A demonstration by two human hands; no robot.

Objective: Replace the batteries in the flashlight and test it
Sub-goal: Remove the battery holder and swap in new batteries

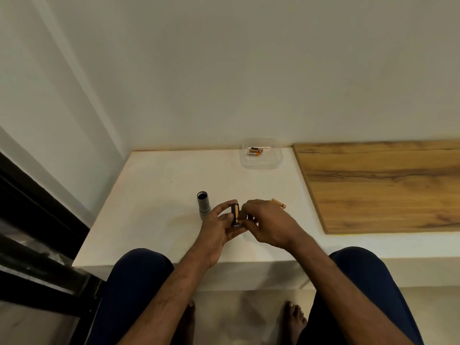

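Note:
A grey flashlight body (203, 205) stands upright on the white table (154, 195) with its open dark end facing up. My left hand (219, 227) holds a black battery holder (235, 214) just right of it, a copper-coloured battery seated in the holder. My right hand (266, 222) pinches the holder's right side with its fingertips. A loose copper-coloured battery (278, 203) lies on the table behind my right hand. A clear plastic box (261, 163) at the back of the table holds a few orange-and-black batteries (255, 151).
A wooden board (383, 185) covers the surface to the right of the white table. A wall stands close behind. A dark window frame (37, 220) runs along the left. My knees and bare feet are below the table's front edge.

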